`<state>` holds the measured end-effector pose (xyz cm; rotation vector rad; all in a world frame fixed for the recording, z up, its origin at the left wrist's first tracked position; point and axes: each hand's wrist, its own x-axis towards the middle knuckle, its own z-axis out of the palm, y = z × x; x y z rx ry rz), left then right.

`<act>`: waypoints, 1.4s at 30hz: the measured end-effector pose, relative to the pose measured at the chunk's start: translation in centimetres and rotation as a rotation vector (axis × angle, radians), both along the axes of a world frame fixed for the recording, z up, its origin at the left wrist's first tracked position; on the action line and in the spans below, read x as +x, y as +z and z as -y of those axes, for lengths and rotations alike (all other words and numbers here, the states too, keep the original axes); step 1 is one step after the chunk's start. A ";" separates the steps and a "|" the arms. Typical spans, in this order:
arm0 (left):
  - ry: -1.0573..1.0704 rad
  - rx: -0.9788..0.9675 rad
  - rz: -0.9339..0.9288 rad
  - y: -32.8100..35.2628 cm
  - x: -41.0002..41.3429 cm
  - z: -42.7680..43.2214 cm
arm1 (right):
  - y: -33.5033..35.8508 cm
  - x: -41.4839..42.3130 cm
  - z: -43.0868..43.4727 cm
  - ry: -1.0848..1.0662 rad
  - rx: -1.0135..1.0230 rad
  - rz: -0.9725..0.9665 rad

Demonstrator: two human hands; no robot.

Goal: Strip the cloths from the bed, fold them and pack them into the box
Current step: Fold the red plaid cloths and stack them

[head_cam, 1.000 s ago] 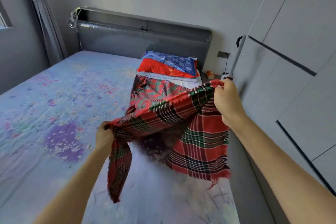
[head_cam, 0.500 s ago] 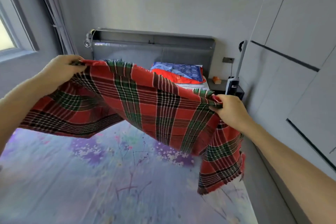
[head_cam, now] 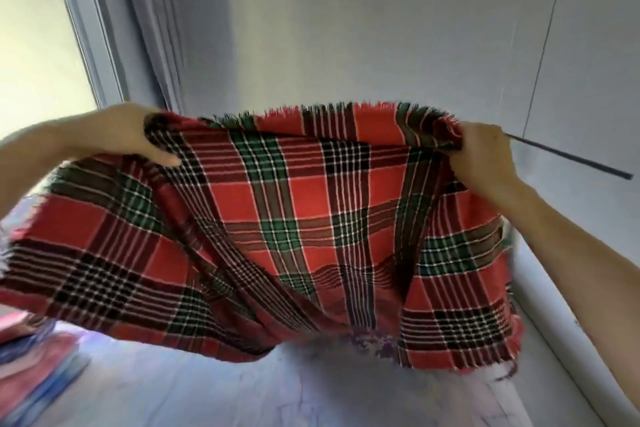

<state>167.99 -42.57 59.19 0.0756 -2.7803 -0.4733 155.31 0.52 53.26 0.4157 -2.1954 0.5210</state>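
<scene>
Plaid cloth point(head_cam: 294, 218), red with green and black checks and fringed edges: held up in the air and spread wide. Its long axis runs side to side from one grip to the other. The fringed top edge is about level between the grips and bows up a little in the middle. The body hangs down from that edge, face toward the camera, creased diagonally below the left grip. A loose part spills outward past the left grip and under that forearm.

Bed point(head_cam: 242, 392), pale blue floral sheet: below both grips, under the cloth's hanging bottom edge. Cannot tell if the lower right corner touches it.

Curtain point(head_cam: 166, 28): above and behind the left grip.

Left hand point(head_cam: 138, 135): forearm raised, thumb laid over the cloth's front and fingers hidden behind, gripping the top left end.

Right hand point(head_cam: 485, 152): back toward the camera, fingers curled round the bunched top right corner, arm stretched forward.

Blurred red and blue folded cloths point(head_cam: 34, 374): well below the left grip.
</scene>
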 end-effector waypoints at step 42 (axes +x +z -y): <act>0.108 -0.670 0.343 -23.8 -54.4 32.0 | -18.6 -47.3 28.3 -0.361 0.459 0.848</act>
